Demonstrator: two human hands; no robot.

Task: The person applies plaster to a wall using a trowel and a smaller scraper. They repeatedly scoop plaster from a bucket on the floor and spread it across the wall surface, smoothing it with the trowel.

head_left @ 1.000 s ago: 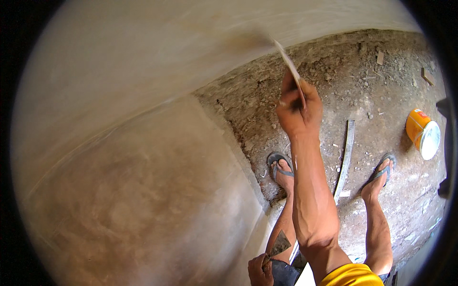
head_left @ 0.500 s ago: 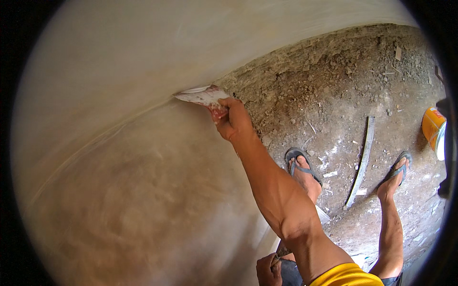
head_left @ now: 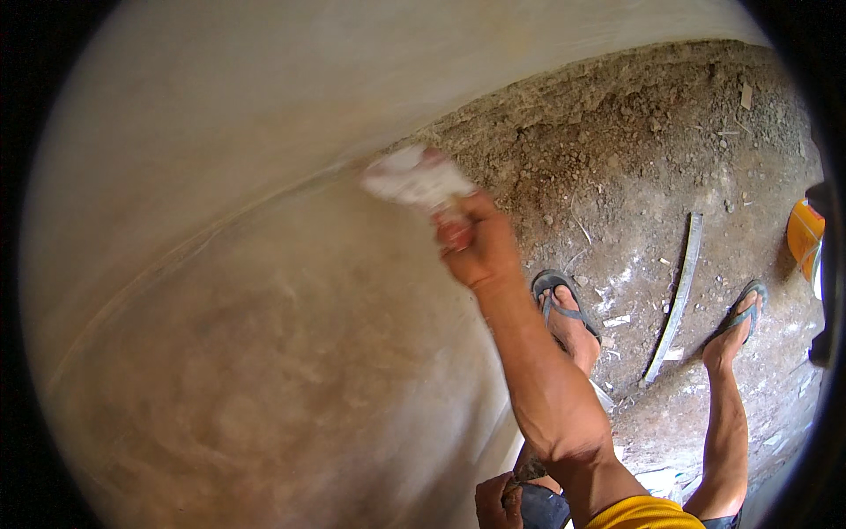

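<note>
My right hand [head_left: 483, 242] is closed round the red handle of a putty knife [head_left: 416, 176]. Its broad blade is smeared with white and blurred by motion. The blade is by the corner where two smooth plastered wall faces [head_left: 291, 326] meet; whether it touches the wall I cannot tell. My left hand [head_left: 499, 502] is low at the bottom edge, beside my knee, with its fingers curled. A dark, stained piece [head_left: 529, 467] shows at those fingers, mostly hidden behind my right forearm, so its kind is unclear.
Rough dirt ground [head_left: 617, 159] with rubble runs along the wall's foot. My feet in flip-flops [head_left: 564, 304] stand on it. Between them lies a long grey metal strip [head_left: 677, 300]. An orange-yellow bucket [head_left: 804, 236] is at the far right. White scraps are scattered about.
My right hand has drawn the putty knife back from the wall corner, to the right and toward me. The blade has turned to show more of its white-smeared face. My left hand stays low.
</note>
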